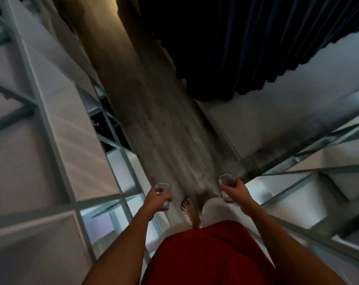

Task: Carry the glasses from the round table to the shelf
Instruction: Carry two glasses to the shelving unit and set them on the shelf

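Two glasses off the table | left hand [152, 199] grips left tumbler [163, 191] | right hand [237, 191] grips right tumbler [226, 180] | I judge pickup done, mid-aisle between shelf units [51, 120] | setting down remains

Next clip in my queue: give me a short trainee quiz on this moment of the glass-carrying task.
1. True or false: the left hand grips a clear drinking glass.
2. The right hand holds: A a red cloth; B a second clear glass; C nothing.
3. Fill in: grey metal-framed shelving racks stand on ___ sides of the person.
Key: 1 true; 2 B; 3 both.
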